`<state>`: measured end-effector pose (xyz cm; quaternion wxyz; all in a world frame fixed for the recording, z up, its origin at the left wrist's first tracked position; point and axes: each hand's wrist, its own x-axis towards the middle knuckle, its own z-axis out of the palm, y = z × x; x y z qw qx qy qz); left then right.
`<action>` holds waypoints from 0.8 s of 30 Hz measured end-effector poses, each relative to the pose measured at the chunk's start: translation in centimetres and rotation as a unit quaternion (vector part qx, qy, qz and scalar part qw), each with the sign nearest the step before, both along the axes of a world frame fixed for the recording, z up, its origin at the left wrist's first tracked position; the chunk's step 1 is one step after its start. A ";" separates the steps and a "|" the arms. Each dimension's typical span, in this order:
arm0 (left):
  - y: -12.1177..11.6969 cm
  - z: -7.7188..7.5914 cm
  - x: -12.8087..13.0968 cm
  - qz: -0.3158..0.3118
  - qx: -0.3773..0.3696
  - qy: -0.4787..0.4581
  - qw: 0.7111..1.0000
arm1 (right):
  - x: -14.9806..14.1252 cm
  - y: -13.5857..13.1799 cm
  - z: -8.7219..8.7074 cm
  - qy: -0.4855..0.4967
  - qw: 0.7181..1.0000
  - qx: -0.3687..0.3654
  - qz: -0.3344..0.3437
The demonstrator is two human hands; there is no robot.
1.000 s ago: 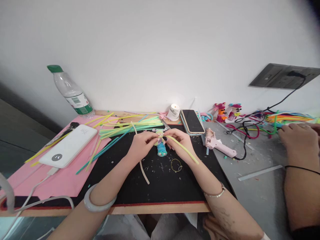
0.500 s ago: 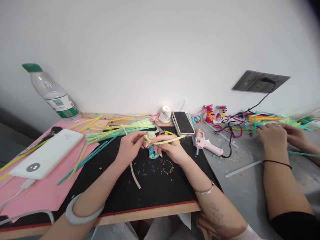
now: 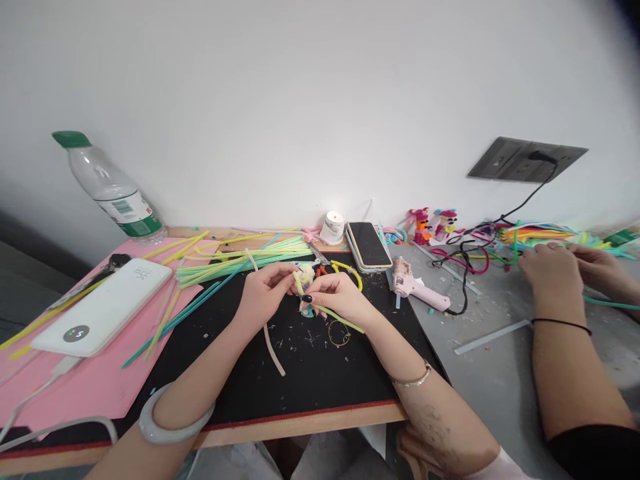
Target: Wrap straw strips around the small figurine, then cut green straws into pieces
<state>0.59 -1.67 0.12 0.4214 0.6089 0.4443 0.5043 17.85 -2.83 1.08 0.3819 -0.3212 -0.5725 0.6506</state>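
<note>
Over the black mat (image 3: 220,393) my two hands meet. My left hand (image 3: 267,293) is closed, its fingertips pinching a small pipe-cleaner figure (image 3: 306,273), pale yellow on top with a teal part below, largely covered by fingers. My right hand (image 3: 340,299) grips a pale yellow pipe cleaner (image 3: 345,323) against the figure, thumb and fingers pressed together. The strip's tail runs out under that hand toward the wrist. Just beyond lie pliers or scissors with orange-red handles (image 3: 321,269) and a bright yellow pipe cleaner (image 3: 356,273).
Bundled green-yellow pipe cleaners (image 3: 220,272) lie behind my left hand. A white power bank (image 3: 107,303) rests on pink paper (image 3: 115,387). A phone (image 3: 370,245), a pink glue gun (image 3: 420,291) and a bottle (image 3: 117,193) stand around. A co-worker's hand (image 3: 553,273) is at right.
My right hand has shifted its grip, thumb now over the front of the figure. The yellow pipe cleaner's tail has swung from above that hand to below it.
</note>
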 end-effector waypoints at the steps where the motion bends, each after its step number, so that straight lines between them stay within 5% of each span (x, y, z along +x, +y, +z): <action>1: 0.0 0.1 0.1 -0.004 -0.007 -0.010 1.000 | -0.1 0.0 -0.1 0.010 1.000 -0.005 -0.016; 9: 0.3 -0.1 0.0 -0.023 -0.038 -0.035 0.998 | 0.0 0.7 -0.8 -0.005 0.995 0.052 -0.088; 16: 0.0 -0.6 -0.1 -0.027 0.036 0.023 0.999 | 0.1 0.4 -0.1 0.047 0.987 0.090 -0.127; 19: 0.0 -0.9 -0.2 -0.029 0.052 0.051 0.997 | 0.2 0.3 0.2 0.061 0.989 0.078 -0.113; 24: 0.5 -0.7 0.0 -0.006 -0.024 -0.008 1.000 | 0.9 0.5 0.6 0.125 0.989 -0.005 -0.075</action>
